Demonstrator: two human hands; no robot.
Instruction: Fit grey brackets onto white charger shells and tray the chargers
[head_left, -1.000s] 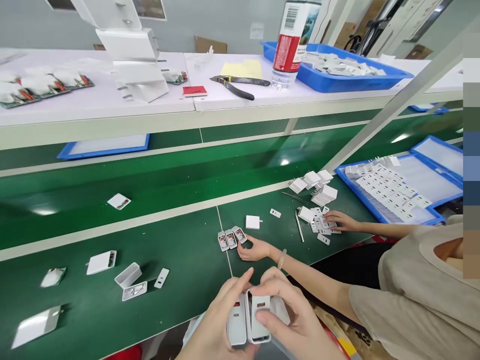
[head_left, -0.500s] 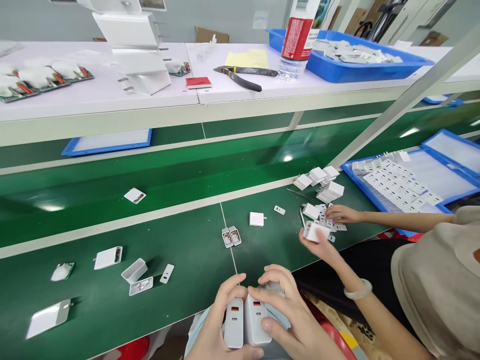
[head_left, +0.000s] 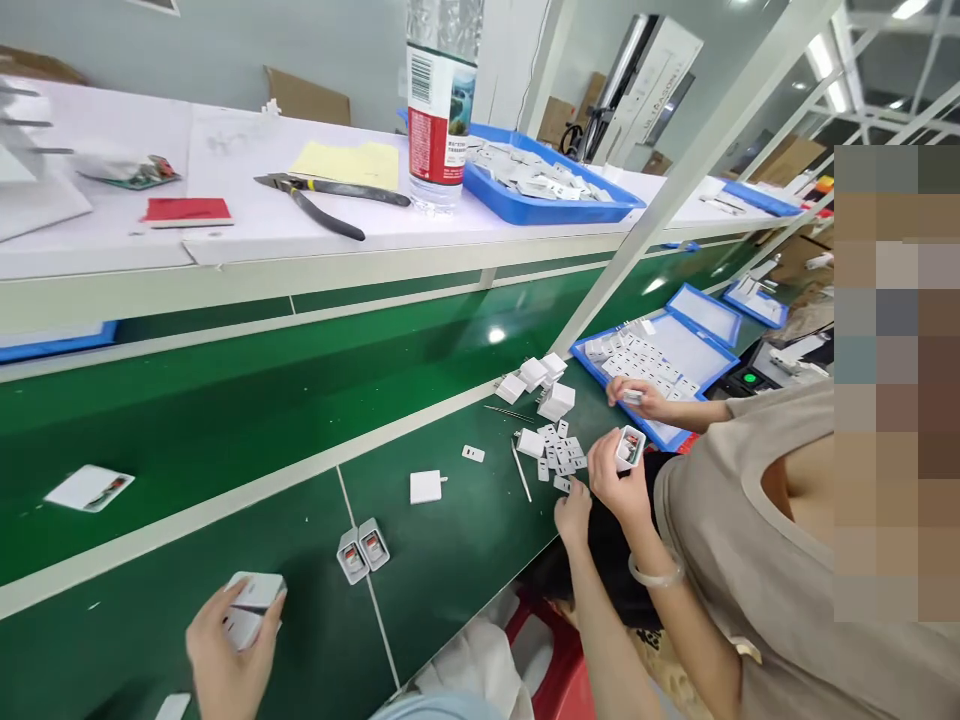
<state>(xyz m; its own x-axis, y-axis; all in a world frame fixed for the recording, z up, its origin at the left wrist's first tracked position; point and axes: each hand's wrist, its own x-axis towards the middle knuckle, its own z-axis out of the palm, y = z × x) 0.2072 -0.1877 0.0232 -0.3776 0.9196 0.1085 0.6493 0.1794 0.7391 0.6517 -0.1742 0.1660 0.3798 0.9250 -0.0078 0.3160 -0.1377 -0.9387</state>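
Note:
My left hand (head_left: 229,640) is closed around two white charger housings (head_left: 259,590) above the green bench at the lower left. They sit against each other at an angle. My right hand (head_left: 574,515) reaches across to the right, its curled fingertips on a small white end cover (head_left: 562,484) at the near edge of a pile of such covers (head_left: 559,450). The fingers partly hide that cover. Close by, a co-worker's hand (head_left: 619,480) holds an open white charger housing (head_left: 630,449) with parts showing inside. The co-worker's other hand (head_left: 637,398) pinches a small white piece.
Two open charger housings (head_left: 363,550) stand side by side mid-bench. Near them lie a white charger (head_left: 426,487), a loose cover (head_left: 473,454) and a white pen-like tool (head_left: 522,470). A blue-edged tray (head_left: 694,350) holds rows of covers. Pliers (head_left: 322,195) and a bottle (head_left: 435,120) occupy the shelf.
My hands have separated. The left carries both chargers leftward over the bench; the right has let go and reached to the covers. The view has turned right. The co-worker's hand has lifted a small piece.

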